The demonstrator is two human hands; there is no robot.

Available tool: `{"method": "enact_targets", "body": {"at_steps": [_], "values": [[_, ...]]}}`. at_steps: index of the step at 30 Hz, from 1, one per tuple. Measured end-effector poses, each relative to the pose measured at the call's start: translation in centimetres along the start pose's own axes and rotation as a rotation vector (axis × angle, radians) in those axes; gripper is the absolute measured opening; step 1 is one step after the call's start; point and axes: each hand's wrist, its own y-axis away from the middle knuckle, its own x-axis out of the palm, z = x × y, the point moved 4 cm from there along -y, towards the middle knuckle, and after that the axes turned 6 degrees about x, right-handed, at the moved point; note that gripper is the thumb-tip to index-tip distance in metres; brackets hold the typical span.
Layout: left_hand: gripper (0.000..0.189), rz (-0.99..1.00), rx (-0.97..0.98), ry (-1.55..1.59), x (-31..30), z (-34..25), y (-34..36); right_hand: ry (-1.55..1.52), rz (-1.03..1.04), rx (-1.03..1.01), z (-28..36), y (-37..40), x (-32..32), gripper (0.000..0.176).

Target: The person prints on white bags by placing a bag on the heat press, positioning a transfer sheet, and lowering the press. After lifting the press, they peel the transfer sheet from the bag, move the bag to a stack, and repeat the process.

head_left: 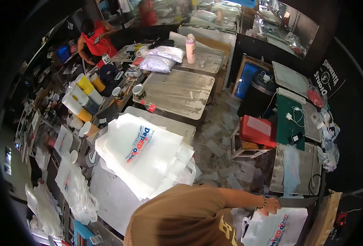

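My left hand (269,206), with a beaded bracelet at the wrist, reaches out to the right from my brown sleeve. Its fingers are curled at the upper edge of a white printed bag (290,223), which lies on a dark-edged surface at the lower right. Blue and red lettering runs across this bag, and a handle loop shows at its left. My right hand is out of sight, below or behind my torso. A broad stack of similar white bags (124,168) is spread over a board to the left of my shoulder.
Clear plastic bundles (77,192) hang at the left, near paper cups and yellow-and-white bottles (84,83). Flat printing boards (179,92) stand ahead. A red box (256,130) rests on a stool at the right. Scraps litter the floor. A person in red (97,41) stands at the back left.
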Motion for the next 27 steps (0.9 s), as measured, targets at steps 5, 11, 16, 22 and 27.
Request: {"method": "enact_targets", "body": {"at_steps": [5,11,16,22,27], "values": [[0.043,-0.001,0.033,-0.038,0.3,0.2,0.0,-0.009,0.040,0.016,0.3,0.2,1.5,0.072],[0.047,0.060,0.004,-0.011,0.0,0.0,-0.1,-0.015,0.070,0.035,0.4,0.5,2.6,0.070],[0.048,0.038,0.029,-0.028,0.1,0.0,0.0,-0.021,0.083,0.041,0.6,0.5,3.3,0.069],[0.047,0.041,0.030,-0.024,0.3,0.2,-0.1,-0.022,0.097,0.039,0.7,0.4,3.8,0.067],[0.047,0.073,0.008,-0.032,0.2,0.0,-0.1,-0.019,0.103,0.040,0.8,0.5,4.1,0.066]]}}
